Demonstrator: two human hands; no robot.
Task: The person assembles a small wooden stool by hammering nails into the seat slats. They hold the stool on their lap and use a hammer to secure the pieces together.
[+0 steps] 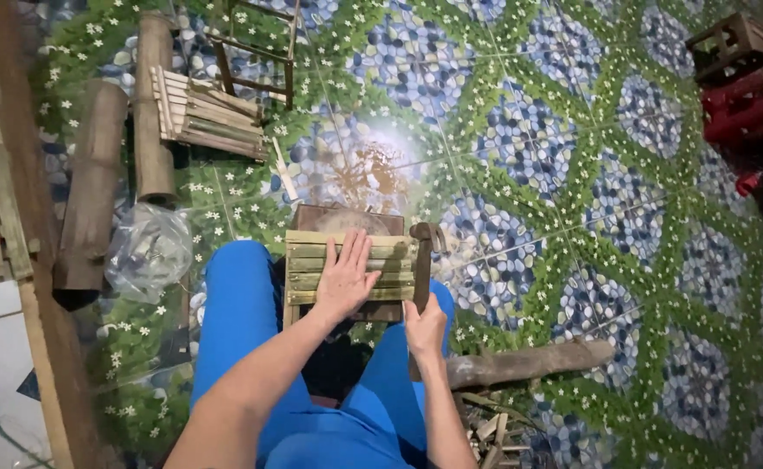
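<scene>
Bamboo slats lie side by side across a small wooden frame (347,265) that rests between the person's knees, just above the floor. The left hand (347,276) lies flat on these slats, its fingers (357,247) spread narrowly and pointing away from the body, pressing on the slats rather than gripping anything. The right hand (425,326) sits at the frame's right edge, its fingers wrapped around the lower end of a hammer handle; the hammer (425,252) stands nearly upright along the frame's right side, with its dark head level with the top slat. Both legs are in blue trousers (238,300), one on each side of the frame.

The floor (572,174) is tiled in a pattern of blue pebbles, green leaves and small white flowers. To the upper left lies a second, similar slatted panel (208,113), tilted, next to two thick bamboo sections (95,182) that lie lengthwise. A crumpled clear plastic bag (149,250) sits just beside the left knee. A bare frame of dark sticks (256,52) stands behind the spare panel. A rough log (529,360) lies on the floor to the right of the right hand, with wood offcuts (490,430) near it. Red plastic stools (742,108) stand at the far right.
</scene>
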